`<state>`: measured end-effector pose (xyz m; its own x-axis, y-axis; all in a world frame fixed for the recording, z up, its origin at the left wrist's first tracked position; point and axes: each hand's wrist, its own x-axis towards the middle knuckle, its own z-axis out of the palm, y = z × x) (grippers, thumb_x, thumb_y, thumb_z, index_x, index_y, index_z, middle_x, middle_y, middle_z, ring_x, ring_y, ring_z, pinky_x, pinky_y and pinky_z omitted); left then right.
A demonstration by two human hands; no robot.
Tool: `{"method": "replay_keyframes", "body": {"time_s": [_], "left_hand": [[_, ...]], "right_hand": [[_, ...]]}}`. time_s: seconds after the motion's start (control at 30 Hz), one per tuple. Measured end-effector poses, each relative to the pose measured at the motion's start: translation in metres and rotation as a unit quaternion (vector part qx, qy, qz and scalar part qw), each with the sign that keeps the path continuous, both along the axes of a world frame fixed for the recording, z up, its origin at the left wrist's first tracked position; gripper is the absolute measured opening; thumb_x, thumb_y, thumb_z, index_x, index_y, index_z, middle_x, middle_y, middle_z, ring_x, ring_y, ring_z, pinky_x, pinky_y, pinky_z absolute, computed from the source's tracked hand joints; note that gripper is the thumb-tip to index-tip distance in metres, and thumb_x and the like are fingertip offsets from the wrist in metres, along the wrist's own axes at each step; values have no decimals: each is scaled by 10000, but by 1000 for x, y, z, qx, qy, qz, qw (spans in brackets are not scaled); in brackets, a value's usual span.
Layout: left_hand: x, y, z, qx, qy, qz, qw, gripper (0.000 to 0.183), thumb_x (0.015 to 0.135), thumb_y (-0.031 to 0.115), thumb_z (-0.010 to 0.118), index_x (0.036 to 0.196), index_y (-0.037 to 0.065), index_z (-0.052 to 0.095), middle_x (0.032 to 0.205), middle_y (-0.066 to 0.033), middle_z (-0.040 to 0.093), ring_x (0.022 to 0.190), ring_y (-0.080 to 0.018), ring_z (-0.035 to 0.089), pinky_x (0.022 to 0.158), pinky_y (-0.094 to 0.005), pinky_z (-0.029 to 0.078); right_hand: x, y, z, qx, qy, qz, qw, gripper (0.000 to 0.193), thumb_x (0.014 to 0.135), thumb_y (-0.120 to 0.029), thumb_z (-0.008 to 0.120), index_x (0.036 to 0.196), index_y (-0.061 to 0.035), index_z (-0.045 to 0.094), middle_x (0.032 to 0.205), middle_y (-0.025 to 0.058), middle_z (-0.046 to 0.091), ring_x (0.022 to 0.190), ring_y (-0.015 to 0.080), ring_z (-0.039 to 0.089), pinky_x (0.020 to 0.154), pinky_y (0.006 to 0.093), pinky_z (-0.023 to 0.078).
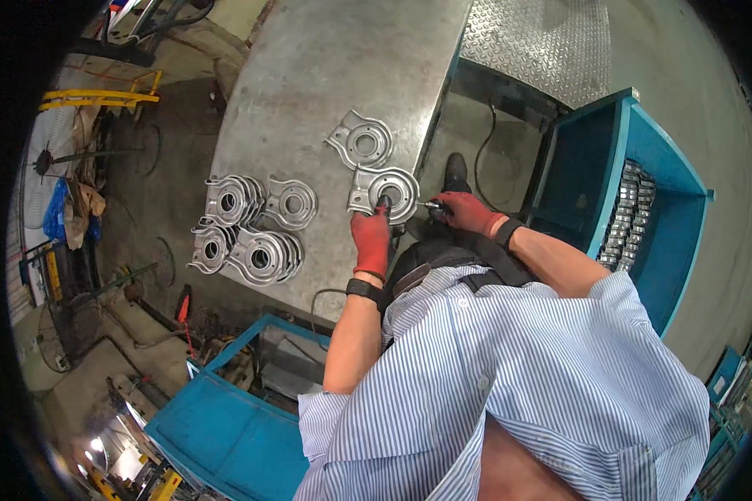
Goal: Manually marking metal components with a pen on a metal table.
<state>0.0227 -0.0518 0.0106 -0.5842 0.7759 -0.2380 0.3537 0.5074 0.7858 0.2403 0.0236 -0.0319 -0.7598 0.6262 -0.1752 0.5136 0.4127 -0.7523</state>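
My left hand [372,240], in a red glove with dark fingertips, grips a stamped metal bracket [403,182] with a round ring and a flat tab. The fingers are closed on the ring's near side. This bracket is at the table's right edge, near my body. In my right hand [471,214], also red-gloved, is a dark hand tool [437,209] with a thin metal tip. Its tip points left and meets or nearly meets the bracket's rim. Just beyond lies another bracket [364,140], flat on the metal table [309,75].
Stacks of similar brackets [263,255] stand at the table's left side, beside a bracket [292,203]. A blue bin [685,242] holding rows of metal parts is at my right. Another blue container [226,434] stands lower left. A cable [482,159] hangs beyond my right hand.
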Motion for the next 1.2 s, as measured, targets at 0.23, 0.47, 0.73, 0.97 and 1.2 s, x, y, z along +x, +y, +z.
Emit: {"method": "replay_keyframes", "body": {"time_s": [0.23, 0.47, 0.73, 0.97, 1.2], "left_hand": [[-7, -2, -14, -47, 37, -7, 998, 319, 774, 206, 670, 978, -33, 619, 916, -237, 642, 891, -408, 600, 738, -442, 454], [3, 9, 18, -71, 11, -15, 997, 280, 773, 183, 673, 927, -44, 617, 863, -219, 651, 825, -384, 618, 698, -426, 455], [-12, -16, 18, -47, -26, -12, 998, 254, 820, 175, 643, 918, -58, 623, 814, -193, 657, 693, -296, 613, 622, -394, 449], [-15, -19, 16, -51, -152, 57, 985, 291, 833, 208, 626, 766, -75, 633, 655, -178, 637, 547, -253, 580, 528, -374, 419], [-24, -7, -8, -90, 162, -95, 978, 343, 810, 254, 648, 739, -79, 615, 674, -261, 607, 625, -397, 593, 544, -439, 428]], "right_hand": [[0, 3, -5, 2, 37, 2, 999, 399, 764, -118, 631, 1150, -82, 537, 1034, 165, 594, 982, 345, 565, 842, 391, 454], [0, 3, -13, 32, 44, -34, 998, 410, 739, -90, 635, 1139, -78, 544, 1059, 158, 592, 1009, 342, 557, 859, 390, 450], [1, 0, 25, -18, 55, -43, 997, 481, 731, -95, 656, 1196, -97, 531, 1114, 147, 582, 1054, 328, 548, 893, 382, 446], [0, -7, 10, -17, 63, -41, 997, 443, 744, -87, 638, 1177, -98, 544, 1099, 134, 582, 1024, 321, 557, 886, 378, 448], [-9, -3, 6, 5, 59, -28, 998, 447, 748, -131, 640, 1179, -87, 528, 1048, 171, 596, 1003, 352, 562, 878, 405, 451]]}}
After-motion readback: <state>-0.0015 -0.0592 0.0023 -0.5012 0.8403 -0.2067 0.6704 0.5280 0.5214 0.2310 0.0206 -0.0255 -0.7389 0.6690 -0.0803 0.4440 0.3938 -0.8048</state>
